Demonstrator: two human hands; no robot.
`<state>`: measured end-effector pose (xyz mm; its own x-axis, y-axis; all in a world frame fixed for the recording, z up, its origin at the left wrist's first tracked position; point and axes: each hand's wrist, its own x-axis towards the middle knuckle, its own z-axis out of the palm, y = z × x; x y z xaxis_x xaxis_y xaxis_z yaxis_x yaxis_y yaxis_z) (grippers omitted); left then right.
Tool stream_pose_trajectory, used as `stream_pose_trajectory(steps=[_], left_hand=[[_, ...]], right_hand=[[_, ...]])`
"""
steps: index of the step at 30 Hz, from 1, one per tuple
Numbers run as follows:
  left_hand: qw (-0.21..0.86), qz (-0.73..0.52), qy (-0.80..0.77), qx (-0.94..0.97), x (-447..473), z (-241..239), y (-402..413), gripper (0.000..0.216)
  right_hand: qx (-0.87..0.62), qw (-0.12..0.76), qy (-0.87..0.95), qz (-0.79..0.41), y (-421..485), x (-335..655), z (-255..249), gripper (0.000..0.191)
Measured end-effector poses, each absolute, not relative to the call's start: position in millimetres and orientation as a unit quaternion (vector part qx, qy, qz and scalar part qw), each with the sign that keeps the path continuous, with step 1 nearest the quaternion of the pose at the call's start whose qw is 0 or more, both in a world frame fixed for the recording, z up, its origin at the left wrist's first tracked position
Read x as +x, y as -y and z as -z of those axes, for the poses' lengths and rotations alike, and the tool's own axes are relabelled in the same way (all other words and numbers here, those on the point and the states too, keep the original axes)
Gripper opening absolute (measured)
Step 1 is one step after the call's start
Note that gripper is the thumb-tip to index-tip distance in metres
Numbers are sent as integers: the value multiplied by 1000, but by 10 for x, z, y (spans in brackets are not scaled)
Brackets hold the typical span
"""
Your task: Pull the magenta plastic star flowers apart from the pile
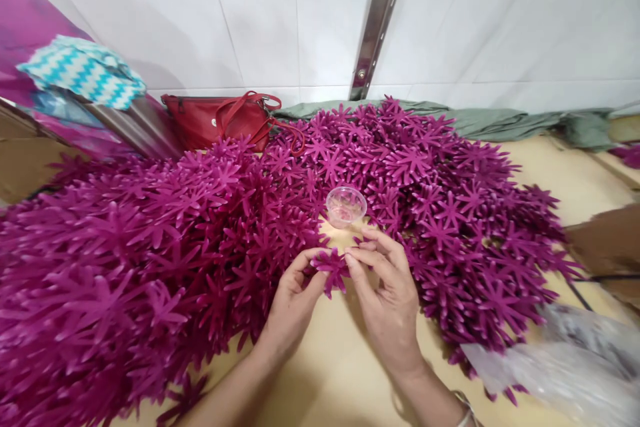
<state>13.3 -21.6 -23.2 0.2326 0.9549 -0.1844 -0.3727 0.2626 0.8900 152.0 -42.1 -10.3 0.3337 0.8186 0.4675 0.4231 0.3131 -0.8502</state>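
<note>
Between my hands is one magenta artificial flower piece (332,268) with several narrow petals. My left hand (295,290) pinches its left petals between thumb and fingers. The thumb and index finger of my right hand (384,283) close on its upper right edge; whether they also hold something small there is too fine to make out. Just beyond my fingers stands a small clear plastic cup (346,207), with something pinkish at its bottom that I cannot identify.
Large heaps of magenta flower pieces (125,267) spread left, behind and right (465,227) on the tan tabletop (320,373). A red purse (200,117) and green cloth (500,123) lie along the tiled wall. Clear plastic bags (565,360) are at the right front.
</note>
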Motion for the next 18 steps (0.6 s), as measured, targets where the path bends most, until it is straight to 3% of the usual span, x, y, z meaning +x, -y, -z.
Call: stream_pose_trajectory(steps=[5, 13, 18], left_hand=[[694, -503, -387, 342, 140, 286, 226, 23], [691, -561, -383, 248, 180, 274, 225, 30], [669, -597, -390, 210, 188, 223, 226, 35]], right_hand=[[-561, 643, 479, -206, 394, 1552, 117, 6], [-588, 638, 389, -310, 393, 1624, 46, 20], [-512, 662, 318, -446, 332, 1607, 139, 28]])
